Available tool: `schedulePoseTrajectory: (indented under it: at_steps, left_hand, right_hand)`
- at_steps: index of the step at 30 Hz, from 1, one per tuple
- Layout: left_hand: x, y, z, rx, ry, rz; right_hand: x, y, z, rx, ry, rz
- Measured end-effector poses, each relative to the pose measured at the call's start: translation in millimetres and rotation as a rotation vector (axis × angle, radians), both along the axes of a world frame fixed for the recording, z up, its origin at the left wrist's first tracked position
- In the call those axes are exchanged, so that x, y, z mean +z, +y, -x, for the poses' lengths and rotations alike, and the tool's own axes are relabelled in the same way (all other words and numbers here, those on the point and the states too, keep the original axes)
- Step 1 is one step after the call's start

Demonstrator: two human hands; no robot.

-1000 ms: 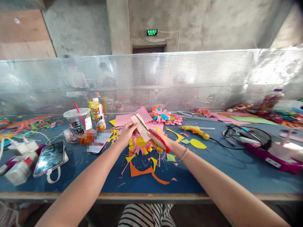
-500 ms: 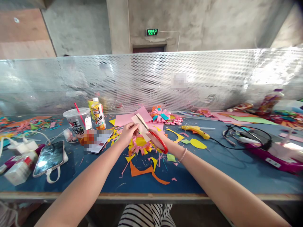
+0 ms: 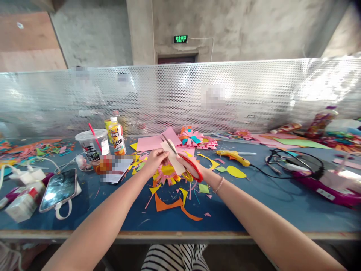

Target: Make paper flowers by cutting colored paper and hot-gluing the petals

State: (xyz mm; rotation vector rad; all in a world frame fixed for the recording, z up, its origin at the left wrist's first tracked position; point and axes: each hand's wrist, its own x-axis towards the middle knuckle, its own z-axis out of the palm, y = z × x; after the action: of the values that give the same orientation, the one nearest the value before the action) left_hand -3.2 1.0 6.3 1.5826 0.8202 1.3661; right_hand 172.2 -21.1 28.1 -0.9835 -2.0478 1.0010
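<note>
My right hand (image 3: 191, 165) is closed around the red handles of a pair of scissors (image 3: 200, 174). Their blades point away and to the left, slightly apart, at a pale cream piece of paper (image 3: 175, 160). Fingers of my left hand (image 3: 158, 160) pinch that paper at its left edge. Below the hands lies a paper flower (image 3: 167, 172) with a yellow middle and pink petals, partly hidden by the paper. Behind them rest pink paper sheets (image 3: 152, 141) and a pink and blue paper flower (image 3: 192, 137). Orange paper offcuts (image 3: 166, 205) lie nearer to me.
A yellow glue gun (image 3: 235, 157) with a black cable lies to the right, near a purple power strip (image 3: 324, 192). On the left stand a plastic cup (image 3: 91, 145), a drink bottle (image 3: 117, 137) and a phone (image 3: 59, 188). A perforated metal screen (image 3: 169, 98) borders the table's back.
The scissors' blades have opened a little, and their handles have shifted slightly right. The cream paper has turned and moved slightly right and down with my left hand.
</note>
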Motion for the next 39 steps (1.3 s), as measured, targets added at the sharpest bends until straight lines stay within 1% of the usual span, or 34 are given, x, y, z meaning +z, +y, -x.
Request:
schedulePoseTrajectory:
  at_steps: [3,6,9,12,15,20,22,25,27,29,31,33,34,36,39]
  left_hand:
    - [-0.3,1,1,0.008,0.002,0.004]
    - [0.0,1,2,0.012,0.0,0.009]
    - [0.4,0,2,0.011,-0.003,0.016]
    - [0.7,-1,1,0.001,0.005,0.027]
    - [1.1,-3,-2,-0.041,0.038,0.052]
    - [2.1,-7,-6,-0.068,0.004,0.07]
    - [2.3,-8,-6,-0.081,-0.017,0.091]
    - [3.0,-9,-7,-0.071,-0.045,0.101]
    - [4.4,-9,-7,-0.024,-0.099,0.079]
    - [6.3,-5,-3,0.054,-0.192,0.056]
    - [7.2,3,4,0.163,-0.289,0.047]
    - [5.6,15,14,0.317,-0.326,0.05]
    - [3.5,21,20,0.388,-0.327,0.071]
    - [-2.7,34,31,0.489,-0.284,0.194]
    - [-13.5,45,42,0.488,-0.23,0.26]
  right_hand:
    - [0.9,-3,5,-0.039,-0.014,0.026]
    - [1.7,-3,7,-0.08,-0.07,-0.008]
    - [2.3,-3,6,-0.09,-0.088,-0.035]
    - [2.6,-3,3,-0.04,-0.031,-0.01]
    - [2.0,-3,1,0.028,0.055,0.037]
    - [-3.1,1,6,-0.017,0.117,0.087]
    - [-4.6,4,7,-0.037,0.068,0.028]
    - [-1.7,6,6,-0.101,-0.123,-0.175]
    - [3.7,5,3,-0.158,-0.23,-0.311]
    - [9.1,5,-2,-0.233,-0.284,-0.405]
    - [11.7,8,-9,-0.328,-0.362,-0.491]
    - [10.4,16,-18,-0.417,-0.469,-0.545]
    - [8.4,21,-22,-0.451,-0.528,-0.555]
    - [2.8,31,-31,-0.497,-0.652,-0.527]
    - [-6.5,41,-41,-0.524,-0.835,-0.431]
